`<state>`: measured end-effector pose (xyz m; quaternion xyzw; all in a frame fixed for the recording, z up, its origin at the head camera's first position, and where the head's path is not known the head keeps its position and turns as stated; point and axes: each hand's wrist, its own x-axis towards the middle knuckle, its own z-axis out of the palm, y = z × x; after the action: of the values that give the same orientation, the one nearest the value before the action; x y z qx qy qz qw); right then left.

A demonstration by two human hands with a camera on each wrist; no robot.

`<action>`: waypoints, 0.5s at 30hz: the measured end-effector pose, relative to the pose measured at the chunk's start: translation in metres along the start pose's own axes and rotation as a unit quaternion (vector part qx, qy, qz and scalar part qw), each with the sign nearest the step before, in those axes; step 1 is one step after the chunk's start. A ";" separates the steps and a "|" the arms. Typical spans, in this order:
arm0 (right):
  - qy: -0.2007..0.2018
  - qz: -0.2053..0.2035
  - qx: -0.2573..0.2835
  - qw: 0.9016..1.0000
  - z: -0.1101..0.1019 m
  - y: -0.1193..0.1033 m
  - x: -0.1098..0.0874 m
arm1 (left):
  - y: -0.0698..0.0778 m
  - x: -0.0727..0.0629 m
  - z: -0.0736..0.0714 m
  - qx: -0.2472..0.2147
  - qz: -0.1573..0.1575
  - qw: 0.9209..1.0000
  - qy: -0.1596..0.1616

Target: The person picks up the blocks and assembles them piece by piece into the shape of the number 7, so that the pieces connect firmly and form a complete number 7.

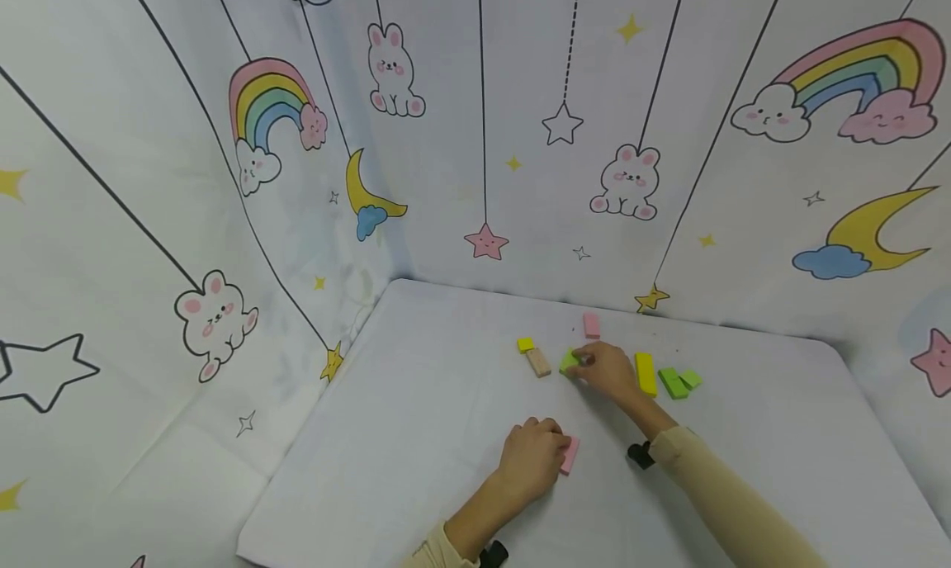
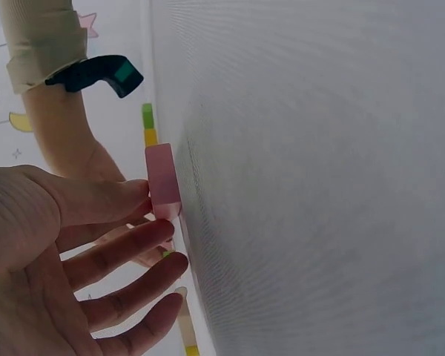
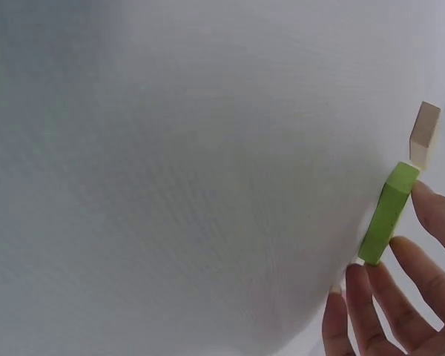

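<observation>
My left hand [image 1: 529, 462] pinches a pink block [image 1: 569, 455] low over the front middle of the white table. In the left wrist view the thumb lies at one side of that pink block [image 2: 163, 180], with a fingertip near its end. Farther back, my right hand [image 1: 605, 368] holds a green block [image 1: 569, 362] between thumb and fingers. The right wrist view shows this green block [image 3: 389, 213] lengthwise between the thumb and fingertips, close to the tabletop. A plain wooden block [image 1: 538, 362] lies just left of it.
A small yellow block [image 1: 525, 345] touches the wooden one's far end. Another pink block [image 1: 591, 325] lies behind the right hand. To its right are a long yellow block [image 1: 645, 375] and two green blocks [image 1: 674, 383]. Patterned cloth walls [image 1: 446, 180] rise behind the white table [image 1: 416, 386].
</observation>
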<state>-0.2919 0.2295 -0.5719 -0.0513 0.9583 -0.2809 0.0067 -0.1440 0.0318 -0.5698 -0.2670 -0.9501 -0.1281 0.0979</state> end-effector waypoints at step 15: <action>-0.011 0.004 0.006 1.000 -0.003 0.004 -0.023 | -0.001 -0.001 0.002 0.017 0.002 1.000 -0.003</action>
<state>-0.2697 0.2366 -0.5718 -0.0505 0.9567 -0.2862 0.0183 -0.1439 0.0309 -0.5718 -0.2678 -0.9518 -0.1112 0.0996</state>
